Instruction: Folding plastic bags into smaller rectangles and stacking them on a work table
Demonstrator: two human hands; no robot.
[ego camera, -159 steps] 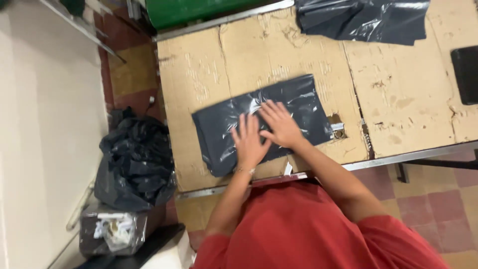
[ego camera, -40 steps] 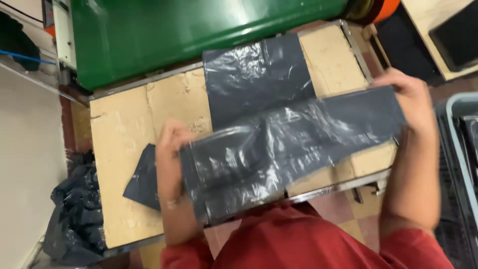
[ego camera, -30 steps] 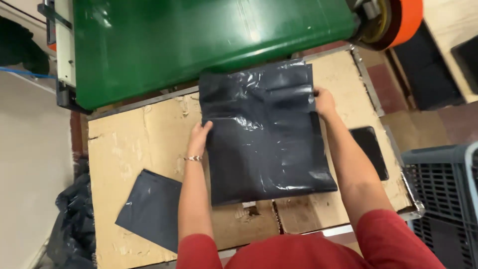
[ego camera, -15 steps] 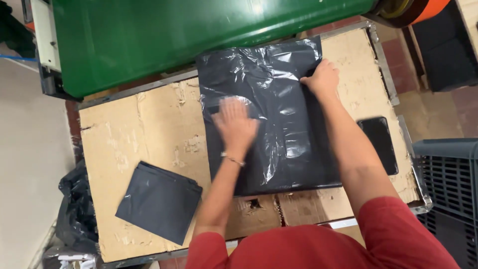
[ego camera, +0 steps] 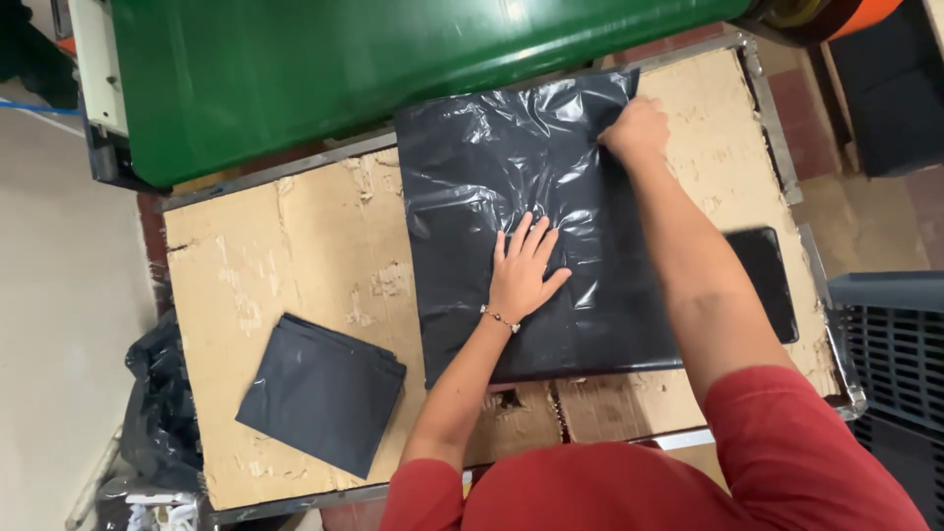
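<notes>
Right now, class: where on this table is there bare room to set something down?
Bare cardboard lies between the green machine, the folded bag and the spread bag. A second patch lies beyond the right hand, toward the table's metal edge. The middle is crowded: left hand, spread bag, black slab.

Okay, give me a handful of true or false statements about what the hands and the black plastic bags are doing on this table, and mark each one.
1. The left hand lies flat, fingers spread, on the large black bag. True.
2. The right hand is lifted clear of the bag. False: it presses on the bag's upper right edge.
3. A folded black bag lies on the cardboard table top, to the left of the large bag and apart from it. True.
4. The large bag is rolled into a tube. False: it lies spread out flat on the cardboard.
5. A green machine stands at the far edge of the table. True.
</notes>
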